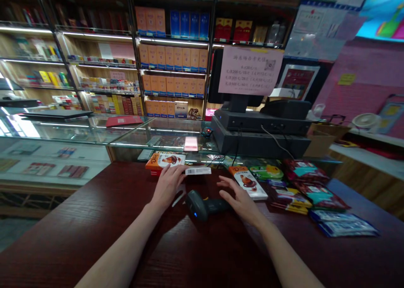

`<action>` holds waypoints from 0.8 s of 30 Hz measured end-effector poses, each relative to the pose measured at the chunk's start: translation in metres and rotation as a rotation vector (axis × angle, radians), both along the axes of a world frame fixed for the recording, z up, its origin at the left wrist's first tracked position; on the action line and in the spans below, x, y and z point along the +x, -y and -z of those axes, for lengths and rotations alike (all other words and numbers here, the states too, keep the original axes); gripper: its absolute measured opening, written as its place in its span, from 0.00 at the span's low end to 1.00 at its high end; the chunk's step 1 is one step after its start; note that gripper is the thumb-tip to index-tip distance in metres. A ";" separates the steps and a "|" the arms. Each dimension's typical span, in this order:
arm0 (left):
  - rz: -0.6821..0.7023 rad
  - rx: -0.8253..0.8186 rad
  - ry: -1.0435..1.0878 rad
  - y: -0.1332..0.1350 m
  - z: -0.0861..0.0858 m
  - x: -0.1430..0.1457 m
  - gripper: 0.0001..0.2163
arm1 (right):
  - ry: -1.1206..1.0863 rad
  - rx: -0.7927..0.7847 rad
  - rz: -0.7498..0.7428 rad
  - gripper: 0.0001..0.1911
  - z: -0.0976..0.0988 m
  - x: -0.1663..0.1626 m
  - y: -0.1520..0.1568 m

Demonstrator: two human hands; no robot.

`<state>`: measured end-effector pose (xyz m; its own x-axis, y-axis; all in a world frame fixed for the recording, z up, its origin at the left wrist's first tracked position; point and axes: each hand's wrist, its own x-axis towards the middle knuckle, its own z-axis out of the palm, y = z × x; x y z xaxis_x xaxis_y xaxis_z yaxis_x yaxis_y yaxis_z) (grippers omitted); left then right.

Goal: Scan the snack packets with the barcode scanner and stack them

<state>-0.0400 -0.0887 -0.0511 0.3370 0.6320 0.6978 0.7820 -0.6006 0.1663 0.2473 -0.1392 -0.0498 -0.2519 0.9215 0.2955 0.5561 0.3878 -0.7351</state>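
Observation:
My left hand (168, 183) lies on the dark red counter (94, 220), its fingers pinching the left end of a flat white box with a barcode (198, 170). Behind it lies an orange snack box (164, 160). My right hand (241, 197) hovers open, fingers spread, just right of a black handheld barcode scanner (203, 206) that lies on the counter with a blue light on. A second orange snack box (249, 182) lies just beyond my right fingertips.
Several coloured snack packets (304, 187) lie on the counter to the right. A black till with a monitor and a pink notice (252, 128) stands behind. Glass display cases (94, 132) run to the left, with stocked shelves (172, 69) at the back.

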 end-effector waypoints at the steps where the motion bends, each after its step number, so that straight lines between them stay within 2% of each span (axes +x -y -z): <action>1: -0.001 0.010 -0.005 0.000 0.001 0.000 0.12 | 0.033 -0.017 -0.030 0.28 -0.001 0.000 0.002; 5: -0.003 0.030 -0.009 -0.001 0.003 0.000 0.12 | 0.204 -0.056 -0.151 0.34 -0.002 -0.004 0.009; 10: 0.001 0.016 0.011 0.000 0.005 0.002 0.13 | 0.360 -0.001 -0.216 0.41 0.003 -0.009 0.010; 17: 0.022 -0.034 0.046 -0.001 0.008 0.004 0.13 | 0.439 0.150 -0.237 0.30 0.005 -0.022 0.011; 24: 0.025 -0.028 0.072 0.000 0.010 0.002 0.13 | 0.406 0.136 -0.214 0.27 -0.006 -0.018 0.014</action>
<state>-0.0377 -0.0883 -0.0612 0.3030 0.6436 0.7028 0.7521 -0.6145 0.2384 0.2293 -0.1536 -0.0436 -0.5516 0.7962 0.2486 0.6850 0.6024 -0.4097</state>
